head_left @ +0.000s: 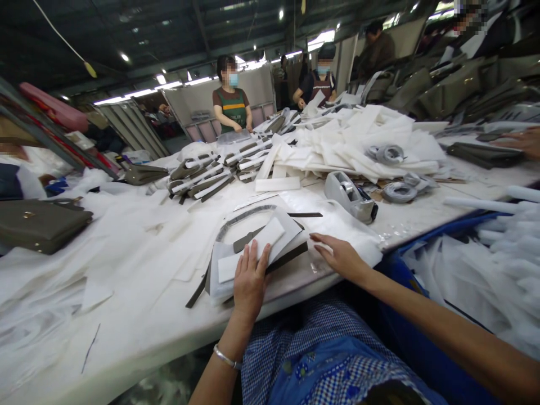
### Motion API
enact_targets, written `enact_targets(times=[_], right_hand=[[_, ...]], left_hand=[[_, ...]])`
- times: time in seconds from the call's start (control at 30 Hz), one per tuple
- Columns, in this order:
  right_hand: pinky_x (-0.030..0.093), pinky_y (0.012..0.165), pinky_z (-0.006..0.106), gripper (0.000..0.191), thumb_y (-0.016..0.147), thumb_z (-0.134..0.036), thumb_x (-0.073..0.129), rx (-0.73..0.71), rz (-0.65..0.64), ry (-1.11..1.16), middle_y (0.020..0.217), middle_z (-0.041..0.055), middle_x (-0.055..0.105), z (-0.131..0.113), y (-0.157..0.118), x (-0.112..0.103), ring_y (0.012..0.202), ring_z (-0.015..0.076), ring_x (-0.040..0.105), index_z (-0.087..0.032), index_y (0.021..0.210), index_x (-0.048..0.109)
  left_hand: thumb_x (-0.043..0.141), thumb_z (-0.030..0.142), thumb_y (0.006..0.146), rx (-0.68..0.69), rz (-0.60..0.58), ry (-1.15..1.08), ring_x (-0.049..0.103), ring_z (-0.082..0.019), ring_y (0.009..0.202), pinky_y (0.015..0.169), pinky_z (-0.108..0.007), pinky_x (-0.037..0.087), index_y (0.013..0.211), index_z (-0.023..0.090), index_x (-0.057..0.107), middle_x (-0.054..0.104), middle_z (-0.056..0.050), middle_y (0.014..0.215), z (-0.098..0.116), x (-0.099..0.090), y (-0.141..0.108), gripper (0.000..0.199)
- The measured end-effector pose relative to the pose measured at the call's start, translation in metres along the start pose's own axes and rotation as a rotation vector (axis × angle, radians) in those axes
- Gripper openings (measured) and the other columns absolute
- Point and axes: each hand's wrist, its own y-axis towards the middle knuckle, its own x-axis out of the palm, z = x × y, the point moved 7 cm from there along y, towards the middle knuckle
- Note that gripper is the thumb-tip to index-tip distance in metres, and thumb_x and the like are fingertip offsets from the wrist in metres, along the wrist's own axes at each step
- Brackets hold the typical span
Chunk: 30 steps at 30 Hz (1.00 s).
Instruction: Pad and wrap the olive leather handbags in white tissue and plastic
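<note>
My left hand [250, 281] lies with its fingers extended on a white foam strip [272, 235], pressing it onto a whitish sheet [289, 226]. Beneath and around these are dark olive straps [292, 255], their ends sticking out on both sides. A curved handle in clear wrap [241, 215] arches behind them. To the right, my right hand [343, 259] reaches toward the strap ends with its fingers stretched and a little apart; I see nothing held in it. A grey tape dispenser [348, 197] stands just beyond it on the table.
A heap of white foam strips [337, 140] and bundled straps [202, 177] cover the table's far side. Tape rolls [399, 192] lie right. An olive bag [42, 225] sits left. A blue bin [405, 281] adjoins the edge. Two people [232, 104] stand opposite.
</note>
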Motion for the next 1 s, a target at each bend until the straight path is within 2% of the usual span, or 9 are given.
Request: enact_targets(times=[0.07,0.13,0.23,0.33,0.43,0.63,0.8,0.87,1.0], right_hand=[[0.030,0.118,0.057,0.041,0.087,-0.027,0.061,-0.175,0.032,-0.331,0.145,0.0134,0.053,0.011,0.012,-0.021,0.140,0.0326,0.042,-0.020,0.127,0.062],[0.028,0.117,0.061,0.040,0.087,-0.024,0.060,-0.306,0.006,-0.636,0.150,0.0169,0.046,0.022,0.023,-0.029,0.145,0.0358,0.033,-0.016,0.127,0.063],[0.031,0.116,0.059,0.025,0.092,-0.024,0.056,-0.366,-0.058,-0.774,0.143,0.0139,0.056,0.036,0.038,-0.030,0.143,0.0349,0.036,-0.019,0.110,0.072],[0.035,0.113,0.055,0.024,0.094,-0.022,0.052,-0.388,-0.056,-0.758,0.126,0.0088,0.069,0.032,0.046,-0.026,0.134,0.0308,0.050,-0.022,0.094,0.076],[0.034,0.113,0.056,0.022,0.094,-0.024,0.055,-0.393,-0.047,-0.719,0.119,0.0055,0.072,0.015,0.043,-0.017,0.125,0.0291,0.058,-0.025,0.093,0.077],[0.032,0.113,0.061,0.019,0.093,-0.034,0.059,-0.280,-0.250,-0.558,0.108,-0.0004,0.076,-0.006,0.024,0.016,0.107,0.0259,0.069,-0.033,0.098,0.077],[0.044,0.108,0.053,0.021,0.090,-0.037,0.059,-0.177,-0.178,-0.457,0.106,0.0017,0.076,-0.011,0.023,0.014,0.100,0.0268,0.071,-0.032,0.099,0.078],[0.046,0.105,0.050,0.020,0.089,-0.038,0.060,-0.189,-0.237,-0.392,0.105,0.0014,0.077,-0.018,0.020,0.023,0.100,0.0265,0.071,-0.032,0.095,0.079],[0.043,0.108,0.048,0.021,0.091,-0.040,0.060,-0.238,-0.399,-0.281,0.103,0.0004,0.077,-0.033,0.014,0.051,0.098,0.0238,0.071,-0.031,0.090,0.079]], left_hand=[[0.067,0.013,0.082,-0.009,-0.002,-0.008,0.032,-0.034,0.146,0.112,-0.048,0.042,0.154,0.027,0.028,0.032,-0.013,0.159,-0.003,-0.001,0.001,0.083],[0.068,0.012,0.080,-0.024,0.007,-0.019,0.033,-0.033,0.145,0.113,-0.047,0.042,0.153,0.026,0.031,0.033,-0.013,0.159,-0.005,-0.003,0.002,0.083],[0.068,0.010,0.079,-0.043,0.014,-0.041,0.034,-0.033,0.145,0.113,-0.047,0.041,0.153,0.026,0.031,0.033,-0.012,0.160,-0.009,-0.004,0.004,0.084],[0.068,0.008,0.079,-0.055,0.013,-0.049,0.034,-0.033,0.145,0.113,-0.047,0.042,0.154,0.027,0.029,0.033,-0.011,0.160,-0.012,-0.004,0.005,0.086],[0.069,0.008,0.078,-0.063,0.020,-0.045,0.034,-0.033,0.145,0.112,-0.047,0.043,0.154,0.027,0.029,0.034,-0.011,0.159,-0.013,-0.004,0.005,0.088],[0.069,0.008,0.078,-0.074,0.033,-0.051,0.035,-0.033,0.145,0.112,-0.047,0.043,0.154,0.028,0.028,0.033,-0.011,0.159,-0.016,-0.005,0.006,0.089],[0.068,0.008,0.079,-0.100,0.053,-0.067,0.035,-0.032,0.145,0.113,-0.046,0.042,0.154,0.028,0.027,0.035,-0.010,0.159,-0.020,-0.005,0.008,0.089],[0.068,0.008,0.079,-0.105,0.056,-0.073,0.035,-0.032,0.144,0.113,-0.046,0.042,0.154,0.028,0.027,0.034,-0.010,0.159,-0.021,-0.005,0.009,0.088],[0.066,0.008,0.080,-0.102,0.056,-0.075,0.036,-0.032,0.144,0.112,-0.047,0.043,0.155,0.029,0.025,0.033,-0.010,0.160,-0.022,-0.005,0.009,0.089]])
